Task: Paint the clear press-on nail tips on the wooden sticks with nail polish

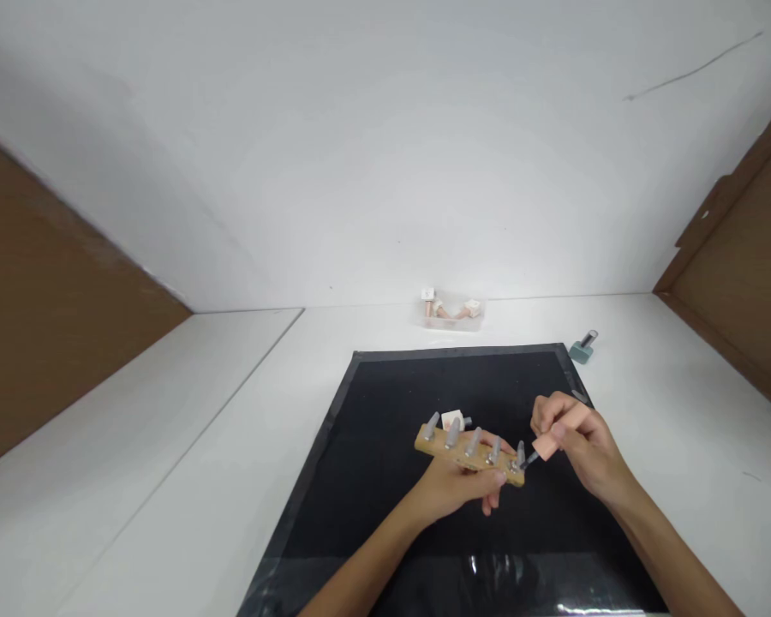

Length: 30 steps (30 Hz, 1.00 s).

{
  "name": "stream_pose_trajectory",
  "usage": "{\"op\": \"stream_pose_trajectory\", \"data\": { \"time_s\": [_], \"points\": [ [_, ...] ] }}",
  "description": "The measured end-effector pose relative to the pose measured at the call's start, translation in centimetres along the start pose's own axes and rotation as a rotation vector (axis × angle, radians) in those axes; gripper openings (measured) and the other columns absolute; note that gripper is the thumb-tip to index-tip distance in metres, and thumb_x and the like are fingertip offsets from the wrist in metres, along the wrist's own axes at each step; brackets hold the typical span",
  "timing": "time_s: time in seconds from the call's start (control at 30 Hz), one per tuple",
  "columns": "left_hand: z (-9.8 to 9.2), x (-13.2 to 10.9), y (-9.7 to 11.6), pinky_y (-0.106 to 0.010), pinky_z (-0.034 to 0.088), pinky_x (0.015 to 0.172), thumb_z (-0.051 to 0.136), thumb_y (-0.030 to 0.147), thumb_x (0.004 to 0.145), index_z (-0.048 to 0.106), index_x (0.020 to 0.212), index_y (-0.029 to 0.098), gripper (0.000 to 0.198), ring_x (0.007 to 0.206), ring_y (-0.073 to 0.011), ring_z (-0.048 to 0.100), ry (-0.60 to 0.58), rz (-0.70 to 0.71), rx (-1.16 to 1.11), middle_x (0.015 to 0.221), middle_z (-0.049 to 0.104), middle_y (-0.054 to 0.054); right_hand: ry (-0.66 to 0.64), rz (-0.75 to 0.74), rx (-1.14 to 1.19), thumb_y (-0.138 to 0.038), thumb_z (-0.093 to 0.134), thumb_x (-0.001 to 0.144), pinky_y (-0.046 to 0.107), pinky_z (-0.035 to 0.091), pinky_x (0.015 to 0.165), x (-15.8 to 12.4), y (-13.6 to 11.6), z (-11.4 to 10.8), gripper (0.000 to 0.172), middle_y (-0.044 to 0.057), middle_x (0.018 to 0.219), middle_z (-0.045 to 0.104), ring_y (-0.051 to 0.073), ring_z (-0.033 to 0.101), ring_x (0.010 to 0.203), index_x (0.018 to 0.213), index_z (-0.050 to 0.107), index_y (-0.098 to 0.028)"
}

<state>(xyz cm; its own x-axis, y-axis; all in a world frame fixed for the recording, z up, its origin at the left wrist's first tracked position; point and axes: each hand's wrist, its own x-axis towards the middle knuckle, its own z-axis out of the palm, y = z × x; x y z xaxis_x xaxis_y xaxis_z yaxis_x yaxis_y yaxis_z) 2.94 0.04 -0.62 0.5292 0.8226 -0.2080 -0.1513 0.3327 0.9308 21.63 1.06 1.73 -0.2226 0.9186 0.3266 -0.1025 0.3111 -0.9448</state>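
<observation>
My left hand (453, 490) is closed round a wooden strip (463, 454), its thumb on the near edge. Several grey, translucent nail tips (473, 441) stand upright in a row along the strip. Between the fingers of my right hand (578, 433) is a pinkish-orange brush handle (560, 432). Its dark brush tip (528, 461) points left, at the rightmost nail tip; whether the two touch cannot be made out. Just behind the strip, on the black mat, lies a small white bottle (453, 420).
A black mat (385, 403) covers the middle of the white table (263, 403). At the back stands a clear box (451, 322) with small bottles in it. A teal item (581, 350) with a dark top sits by the mat's back right corner. Brown side panels rise left and right.
</observation>
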Motion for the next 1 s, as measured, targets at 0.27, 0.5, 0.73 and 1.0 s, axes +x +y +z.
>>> {"op": "stream_pose_trajectory", "data": {
  "time_s": [0.27,0.5,0.73,1.0],
  "points": [
    [-0.08,0.09,-0.35,-0.022,0.041,0.043,0.075,0.053,0.058,0.06,0.084,0.015,0.048,0.042,-0.0086,0.049,-0.045,0.023,-0.046,0.05,0.055,0.004,0.003,-0.05,-0.043,-0.043,0.059,0.084,0.027,0.04,0.053,0.15,-0.29,0.06,0.035,0.0,0.061,0.05,0.014,0.049,0.058,0.059,0.06,-0.019],
    [-0.38,0.18,-0.69,-0.021,0.041,0.041,0.076,0.053,0.057,0.058,0.085,0.014,0.051,0.043,-0.0092,0.052,-0.076,-0.006,-0.07,0.052,0.058,0.003,0.09,-0.097,-0.041,-0.04,0.061,0.083,0.029,0.045,0.058,0.32,-0.31,-0.27,0.029,0.001,0.068,0.057,0.015,0.053,0.062,0.062,0.062,-0.021],
    [-0.31,0.39,-0.8,-0.018,0.038,0.037,0.076,0.054,0.057,0.055,0.081,0.014,0.051,0.04,-0.0076,0.049,-0.093,0.027,-0.122,0.049,0.055,0.004,0.021,-0.035,0.048,-0.043,0.065,0.08,0.029,0.045,0.054,0.11,-0.95,-0.25,0.025,0.002,0.067,0.056,0.016,0.054,0.06,0.069,0.062,-0.021],
    [-0.1,0.39,-0.45,-0.018,0.035,0.035,0.076,0.052,0.058,0.055,0.08,0.014,0.049,0.038,-0.0073,0.047,-0.095,0.07,-0.171,0.048,0.054,0.004,-0.046,-0.121,0.024,-0.029,0.063,0.085,0.026,0.049,0.066,0.05,-0.77,-0.11,0.015,0.002,0.077,0.063,0.015,0.058,0.072,0.072,0.068,-0.024]
  ]
}}
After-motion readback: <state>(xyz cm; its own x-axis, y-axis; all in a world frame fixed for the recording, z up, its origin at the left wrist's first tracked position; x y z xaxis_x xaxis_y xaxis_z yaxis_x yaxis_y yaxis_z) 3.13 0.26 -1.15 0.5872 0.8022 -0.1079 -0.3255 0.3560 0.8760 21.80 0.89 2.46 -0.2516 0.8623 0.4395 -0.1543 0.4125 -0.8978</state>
